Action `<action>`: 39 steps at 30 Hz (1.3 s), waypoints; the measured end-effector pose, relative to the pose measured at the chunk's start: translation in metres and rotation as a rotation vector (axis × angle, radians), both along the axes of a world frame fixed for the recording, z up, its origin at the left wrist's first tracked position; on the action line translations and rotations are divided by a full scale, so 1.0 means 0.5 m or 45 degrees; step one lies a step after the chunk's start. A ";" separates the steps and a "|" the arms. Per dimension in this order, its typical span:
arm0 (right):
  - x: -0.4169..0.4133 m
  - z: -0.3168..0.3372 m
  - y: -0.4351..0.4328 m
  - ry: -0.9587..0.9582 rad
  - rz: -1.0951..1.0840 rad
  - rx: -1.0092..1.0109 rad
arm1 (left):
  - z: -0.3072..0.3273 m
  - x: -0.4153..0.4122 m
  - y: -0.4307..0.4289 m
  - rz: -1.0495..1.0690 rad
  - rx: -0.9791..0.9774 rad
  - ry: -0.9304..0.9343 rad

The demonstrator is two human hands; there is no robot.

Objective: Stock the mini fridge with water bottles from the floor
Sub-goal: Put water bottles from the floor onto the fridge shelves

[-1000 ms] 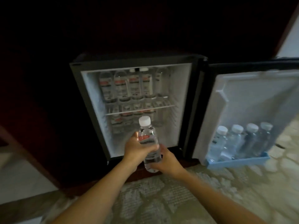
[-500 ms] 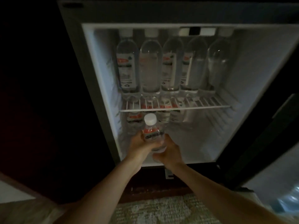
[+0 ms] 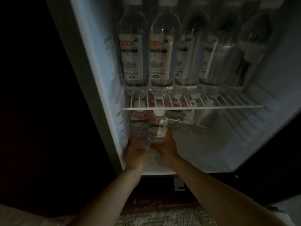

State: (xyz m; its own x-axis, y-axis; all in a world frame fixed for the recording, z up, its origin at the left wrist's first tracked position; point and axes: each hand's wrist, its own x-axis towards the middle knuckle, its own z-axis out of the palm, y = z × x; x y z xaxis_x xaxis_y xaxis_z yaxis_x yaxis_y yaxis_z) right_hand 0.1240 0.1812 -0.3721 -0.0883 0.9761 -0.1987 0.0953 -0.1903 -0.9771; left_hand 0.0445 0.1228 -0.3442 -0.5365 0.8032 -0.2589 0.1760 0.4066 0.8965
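Observation:
The mini fridge (image 3: 211,150) stands open and fills the view. I hold a clear water bottle (image 3: 157,128) with a white cap and a red-and-white label upright on the lower level, near the left wall and just under the wire shelf (image 3: 228,106). My left hand (image 3: 136,151) grips its base from the left, blurred. My right hand (image 3: 165,147) grips it from the right, thumb up along its side. Several more bottles (image 3: 174,119) stand behind and beside it. On the wire shelf stands a row of several bottles (image 3: 162,59).
The right part of the fridge's lower level shows bare white floor. The dark edge of the open door (image 3: 276,160) rises at the right. Dark cabinet wood (image 3: 40,111) borders the fridge on the left. A pale woven rug (image 3: 162,217) lies below my arms.
My head has come much closer to the fridge. Both hands have carried the bottle forward from the fridge's front edge to deep under the wire shelf, next to the bottles at the left.

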 end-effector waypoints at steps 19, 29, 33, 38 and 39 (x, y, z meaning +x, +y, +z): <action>0.063 0.060 -0.038 -0.187 0.072 -0.033 | 0.055 0.020 -0.025 0.055 -0.011 -0.080; 0.387 0.302 -0.333 0.031 -0.295 -0.200 | 0.312 0.219 -0.237 -0.371 -0.111 -0.069; 0.527 0.399 -0.481 -0.050 -0.416 -0.082 | 0.427 0.354 -0.348 -0.626 -0.077 -0.073; 0.699 0.492 -0.689 -0.015 -0.644 0.087 | 0.514 0.534 -0.516 -1.001 -0.040 -0.006; 0.732 0.502 -0.736 -0.015 -0.703 0.118 | 0.520 0.571 -0.552 -1.087 -0.041 0.022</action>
